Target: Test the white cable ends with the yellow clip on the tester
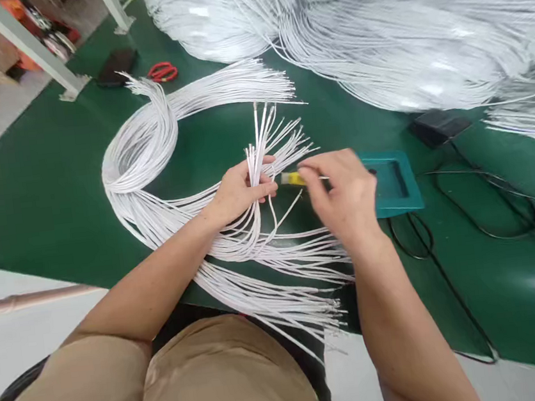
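Observation:
My left hand (240, 191) is closed around a small bunch of white wires (254, 163), whose tips point up past the thumb. My right hand (341, 189), just to its right, pinches a small tool with a yellow part (293, 178) that points toward the held wires. A large looped bundle of white wires (120, 156) lies on the green table (29, 189), its loose ends fanned out to the right, behind, below and beside my hands. One wire end stands apart below the yellow part.
A teal tray (408, 181) sits right of my right hand, near a black box (437, 126) and black cables (457, 295). Large piles of white wires (397, 31) cover the back. Red-handled scissors (163, 72) and a dark object (117, 66) lie back left, by metal posts (32, 44).

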`<state>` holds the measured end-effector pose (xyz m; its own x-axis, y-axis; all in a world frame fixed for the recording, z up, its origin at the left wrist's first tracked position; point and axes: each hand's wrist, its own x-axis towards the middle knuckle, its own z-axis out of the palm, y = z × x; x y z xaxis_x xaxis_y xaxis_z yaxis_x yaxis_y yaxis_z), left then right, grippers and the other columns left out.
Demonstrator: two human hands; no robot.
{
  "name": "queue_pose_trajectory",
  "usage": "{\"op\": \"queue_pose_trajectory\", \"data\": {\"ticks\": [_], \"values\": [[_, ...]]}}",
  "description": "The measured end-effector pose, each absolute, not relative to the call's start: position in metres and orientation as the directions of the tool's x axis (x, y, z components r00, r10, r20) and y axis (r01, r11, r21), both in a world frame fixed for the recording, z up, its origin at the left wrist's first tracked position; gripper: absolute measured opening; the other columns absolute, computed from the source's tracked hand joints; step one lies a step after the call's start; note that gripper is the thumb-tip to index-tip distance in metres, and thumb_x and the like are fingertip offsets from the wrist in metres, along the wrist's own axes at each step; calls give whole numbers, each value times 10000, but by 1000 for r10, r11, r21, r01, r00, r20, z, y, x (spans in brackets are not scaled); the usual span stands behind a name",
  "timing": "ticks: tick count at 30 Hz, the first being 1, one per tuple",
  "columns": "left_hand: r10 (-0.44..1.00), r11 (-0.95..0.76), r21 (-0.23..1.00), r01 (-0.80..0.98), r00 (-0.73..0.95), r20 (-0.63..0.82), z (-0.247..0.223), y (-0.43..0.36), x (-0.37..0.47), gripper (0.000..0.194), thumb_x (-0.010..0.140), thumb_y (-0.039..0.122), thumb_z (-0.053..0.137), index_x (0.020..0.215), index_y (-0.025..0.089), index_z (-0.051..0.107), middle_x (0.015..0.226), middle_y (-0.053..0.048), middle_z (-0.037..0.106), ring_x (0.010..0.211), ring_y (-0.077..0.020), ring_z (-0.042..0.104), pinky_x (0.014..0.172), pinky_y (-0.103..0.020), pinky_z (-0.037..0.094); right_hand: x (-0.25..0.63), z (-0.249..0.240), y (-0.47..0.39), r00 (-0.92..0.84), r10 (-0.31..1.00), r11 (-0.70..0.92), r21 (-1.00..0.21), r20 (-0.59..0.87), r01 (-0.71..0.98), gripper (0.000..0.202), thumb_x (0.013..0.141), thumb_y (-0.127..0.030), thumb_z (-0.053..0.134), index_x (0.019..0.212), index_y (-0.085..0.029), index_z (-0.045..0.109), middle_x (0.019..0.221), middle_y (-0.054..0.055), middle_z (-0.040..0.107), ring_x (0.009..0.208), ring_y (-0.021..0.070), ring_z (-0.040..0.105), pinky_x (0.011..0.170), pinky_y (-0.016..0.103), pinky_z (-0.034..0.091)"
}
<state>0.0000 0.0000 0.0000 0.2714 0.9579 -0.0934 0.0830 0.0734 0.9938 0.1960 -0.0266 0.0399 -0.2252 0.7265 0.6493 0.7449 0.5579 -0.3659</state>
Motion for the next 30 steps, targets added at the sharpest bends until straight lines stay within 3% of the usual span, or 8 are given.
{"op": "queue_pose_trajectory", "data": {"ticks": [5, 9, 13, 16, 19, 21, 24, 30], "values": [[963, 62, 996, 71, 258, -78, 6, -3, 1, 458, 686, 327, 813, 1072, 118, 686, 779, 14, 626, 644, -83, 565, 705, -231, 483, 170, 32, -45, -660, 634, 773, -310, 403, 553, 266, 973, -231, 509, 811, -153, 705, 832, 60, 710, 808, 184, 584, 772, 308, 455], [958, 94, 994, 52, 268, -105, 5, -2, 0, 380, 632, 286, 855, 922, 126, 668, 722, 36, 590, 607, -75, 539, 653, -217, 449, 160, 33, -49, -717, 678, 734, -208, 164, 647, 300, 975, -188, 452, 863, -104, 717, 904, 127, 724, 962, 245, 609, 884, 359, 452], [939, 108, 994, 25, 326, -110, 5, 0, -3, 340, 729, 369, 807, 952, 141, 688, 812, -7, 659, 719, -101, 579, 740, -231, 459, 154, 44, -53, -661, 749, 645, -174, -46, 744, 317, 976, -180, 428, 901, -108, 728, 845, 145, 718, 905, 271, 641, 751, 361, 436], [936, 103, 993, 59, 333, -117, 6, 0, -6, 381, 799, 454, 741, 1049, 167, 729, 981, -50, 708, 886, -143, 622, 852, -257, 462, 154, 55, -57, -550, 804, 501, -241, -225, 831, 322, 982, -218, 419, 907, -148, 724, 814, 135, 721, 751, 252, 652, 621, 334, 362], [929, 73, 988, 133, 351, -116, 6, -2, -6, 407, 803, 462, 738, 1111, 195, 740, 1085, -47, 713, 993, -163, 624, 938, -270, 439, 161, 62, -56, -543, 750, 353, -465, -378, 812, 307, 955, -237, 470, 752, -185, 695, 770, 85, 723, 669, 201, 633, 586, 300, 330], [917, 82, 989, 123, 379, -123, 5, -3, -4, 446, 782, 443, 763, 1152, 196, 727, 1065, -40, 716, 965, -156, 626, 937, -275, 443, 169, 62, -51, -514, 775, 207, -620, -368, 757, 307, 928, -223, 496, 667, -187, 654, 716, 44, 711, 594, 150, 600, 586, 279, 348], [912, 155, 988, 9, 382, -147, 2, -4, 0, 535, 704, 406, 828, 1163, 162, 701, 966, -36, 710, 838, -141, 626, 839, -278, 478, 179, 55, -40, -238, 952, 1, -776, -192, 630, 294, 932, -274, 493, 686, -179, 624, 627, 4, 668, 482, 100, 526, 583, 265, 382], [914, 119, 992, 31, 387, -121, -1, -8, 7, 384, 632, 328, 874, 827, 131, 609, 774, 18, 611, 667, -78, 544, 673, -226, 446, 183, 41, -26, 71, 996, 24, -945, 50, 326, 213, 781, -372, 705, 762, -179, 619, 640, -28, 610, 509, 77, 485, 530, 233, 380]]}}
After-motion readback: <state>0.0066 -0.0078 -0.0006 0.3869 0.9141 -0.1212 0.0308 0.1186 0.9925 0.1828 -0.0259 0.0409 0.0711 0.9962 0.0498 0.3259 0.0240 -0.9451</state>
